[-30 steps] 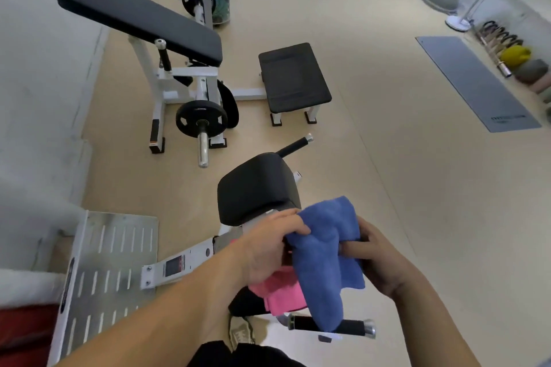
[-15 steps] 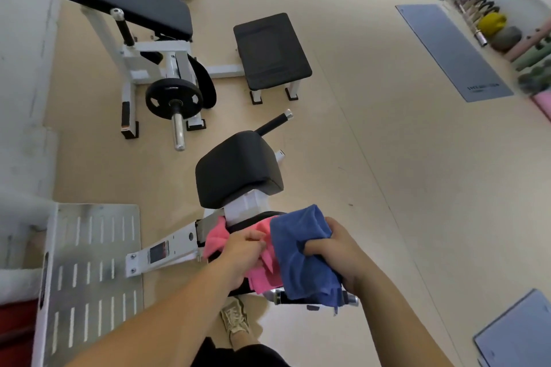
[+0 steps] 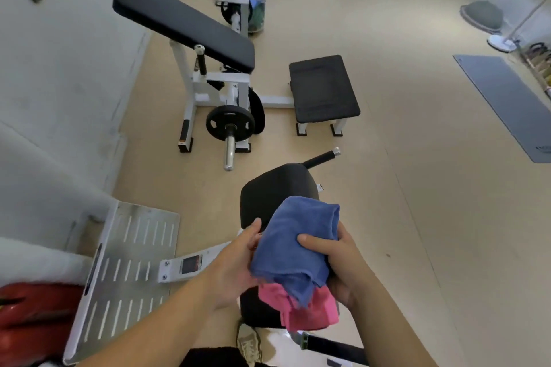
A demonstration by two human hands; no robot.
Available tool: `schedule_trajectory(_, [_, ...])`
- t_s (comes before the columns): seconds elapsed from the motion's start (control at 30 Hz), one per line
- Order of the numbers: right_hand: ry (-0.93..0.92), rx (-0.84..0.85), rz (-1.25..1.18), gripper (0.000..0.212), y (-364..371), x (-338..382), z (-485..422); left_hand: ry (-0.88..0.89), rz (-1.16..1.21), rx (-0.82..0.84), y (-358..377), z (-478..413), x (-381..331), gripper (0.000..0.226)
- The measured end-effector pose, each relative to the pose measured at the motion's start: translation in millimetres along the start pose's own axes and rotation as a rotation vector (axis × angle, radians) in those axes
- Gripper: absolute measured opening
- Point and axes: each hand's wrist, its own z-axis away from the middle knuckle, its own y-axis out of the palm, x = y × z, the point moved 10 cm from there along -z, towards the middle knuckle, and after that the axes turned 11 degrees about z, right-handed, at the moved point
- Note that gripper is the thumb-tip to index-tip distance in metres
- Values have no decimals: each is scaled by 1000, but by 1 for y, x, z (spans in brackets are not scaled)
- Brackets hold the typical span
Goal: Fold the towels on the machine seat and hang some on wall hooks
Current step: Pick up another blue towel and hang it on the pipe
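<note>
The right grip (image 3: 337,262) is grasping the blue towel (image 3: 298,241), thumb on top; the left grip (image 3: 235,268) is holding its left edge. The pink towel (image 3: 304,310) is hanging just under it, above the seat (image 3: 256,310). The back pad (image 3: 277,185) is standing behind. The footplate (image 3: 131,262) is lying to the left.

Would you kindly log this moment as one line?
left hand: at blue towel, fingers hidden | right hand: grips blue towel | pink towel: beneath blue towel
</note>
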Motion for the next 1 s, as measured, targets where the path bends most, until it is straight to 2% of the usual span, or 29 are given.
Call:
schedule_trajectory(0.03, [-14, 25, 10, 60, 15, 6, -9, 50, -13, 15, -12, 10, -17, 40])
schedule_trajectory(0.1, [-22, 75, 99, 63, 50, 17, -26, 188, -51, -20, -42, 32, -55, 49])
schedule_trajectory(0.17, [-29, 123, 295, 65, 88, 24, -44, 314, -27, -86, -76, 58, -92, 55])
schedule_trajectory(0.27, [-81, 200, 607, 72, 157, 44, -66, 455, -59, -163, -118, 106, -141, 52])
schedule_trajectory(0.37, [-229, 294, 908, 90, 248, 73, -73, 555, -165, -232, -159, 156, -183, 51])
schedule_trajectory(0.43, [-381, 431, 1015, 92, 318, 91, -65, 618, -303, -279, -182, 194, -209, 53])
schedule_trajectory(0.53, [-494, 672, 1110, 80, 413, 110, -47, 711, -437, -393, -217, 250, -250, 52])
schedule_trajectory(0.67, [-580, 840, 1240, 38, 505, 137, -23, 880, -455, -561, -253, 321, -306, 45])
schedule_trajectory(0.8, [-630, 832, 1229, 23, 560, 176, -26, 1011, -438, -708, -272, 366, -358, 41])
schedule_trajectory(1.0, [-615, 780, 1222, 31, 625, 251, -64, 1081, -362, -820, -292, 388, -445, 32])
